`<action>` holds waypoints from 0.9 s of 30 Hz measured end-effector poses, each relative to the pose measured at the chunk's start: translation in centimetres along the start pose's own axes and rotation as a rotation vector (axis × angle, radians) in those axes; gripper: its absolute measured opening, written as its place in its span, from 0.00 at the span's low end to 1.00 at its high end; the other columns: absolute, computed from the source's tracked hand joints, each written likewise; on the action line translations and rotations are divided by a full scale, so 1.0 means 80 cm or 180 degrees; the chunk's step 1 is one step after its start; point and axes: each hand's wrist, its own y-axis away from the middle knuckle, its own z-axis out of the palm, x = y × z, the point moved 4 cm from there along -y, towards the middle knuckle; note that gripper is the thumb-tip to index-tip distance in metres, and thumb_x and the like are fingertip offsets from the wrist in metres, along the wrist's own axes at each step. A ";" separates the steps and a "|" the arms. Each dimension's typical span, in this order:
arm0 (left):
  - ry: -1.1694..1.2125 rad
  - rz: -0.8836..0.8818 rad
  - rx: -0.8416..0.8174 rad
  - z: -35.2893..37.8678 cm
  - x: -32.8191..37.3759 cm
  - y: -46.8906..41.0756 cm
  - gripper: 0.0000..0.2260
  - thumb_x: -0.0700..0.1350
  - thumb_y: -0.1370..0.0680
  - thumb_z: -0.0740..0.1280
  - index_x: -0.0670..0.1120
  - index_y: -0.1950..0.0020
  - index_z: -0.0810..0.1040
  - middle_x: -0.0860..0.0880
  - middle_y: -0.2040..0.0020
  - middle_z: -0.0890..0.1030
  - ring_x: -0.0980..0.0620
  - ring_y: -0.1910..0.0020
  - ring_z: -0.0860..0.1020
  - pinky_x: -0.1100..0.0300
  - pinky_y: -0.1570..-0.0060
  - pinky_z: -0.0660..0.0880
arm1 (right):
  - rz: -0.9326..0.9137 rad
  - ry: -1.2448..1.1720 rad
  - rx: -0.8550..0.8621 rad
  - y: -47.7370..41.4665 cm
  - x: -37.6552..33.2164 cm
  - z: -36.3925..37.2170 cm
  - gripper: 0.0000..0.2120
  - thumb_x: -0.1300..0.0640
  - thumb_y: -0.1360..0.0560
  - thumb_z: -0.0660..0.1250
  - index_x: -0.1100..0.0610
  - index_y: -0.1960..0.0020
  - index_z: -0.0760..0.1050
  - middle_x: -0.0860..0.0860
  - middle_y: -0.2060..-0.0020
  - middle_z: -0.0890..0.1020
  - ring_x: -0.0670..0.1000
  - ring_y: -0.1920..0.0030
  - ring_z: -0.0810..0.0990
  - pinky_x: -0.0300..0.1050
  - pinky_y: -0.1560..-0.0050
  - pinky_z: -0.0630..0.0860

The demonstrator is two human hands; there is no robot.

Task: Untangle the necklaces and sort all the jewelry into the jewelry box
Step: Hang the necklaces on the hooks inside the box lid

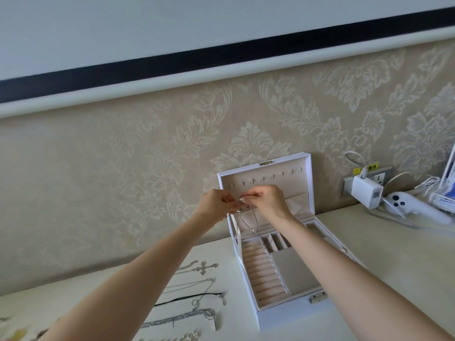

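Field notes, head view, one moment.

- Jewelry box (259, 318) sits on the pale table (384, 257), toward 5 o'clock of the frame. Its long axis runs roughly 6 to 12, with the front latch (317, 298) at the near end. The lid (301, 166) stands upright at the far end against the patterned wall, its lined face turned toward me.
- A row of small hooks (262, 178) runs across the top of the lid's lining.
- Both hands are raised in front of the lid, just below the hooks. Left hand (216, 205) and right hand (269, 201) have curled fingers that meet at the middle, and both pinch the top of a thin silver necklace (248, 221).
- The necklace hangs from the fingertips as a narrow loop. Its long axis is near vertical and its low end points to 6, leaning slightly to 5, above the rear of the tray. I cannot tell whether it is caught on a hook.
- Ring rolls (263, 274) fill the tray's 9 o'clock side.
- At 8 o'clock of the box, other pieces lie on the table, each stretched roughly 9 to 3: a cross pendant (205, 266), a fine chain (197, 283), a black cord (189, 298) and a heavy link chain (182, 317).
- At 3 o'clock of the lid there is a white charger (365, 193) in the wall socket, with a white controller (408, 208) beside it.
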 end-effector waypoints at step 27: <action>0.0636 -0.1399 0.1622 0.016 0.004 -0.030 0.11 0.47 0.26 0.64 0.40 0.54 0.77 0.42 0.55 0.80 0.40 0.54 0.78 0.57 0.60 0.71 | 0.0060 0.0496 0.0931 -0.038 -0.016 0.042 0.04 0.54 0.29 0.69 0.54 0.60 0.78 0.47 0.61 0.83 0.49 0.57 0.80 0.43 0.57 0.72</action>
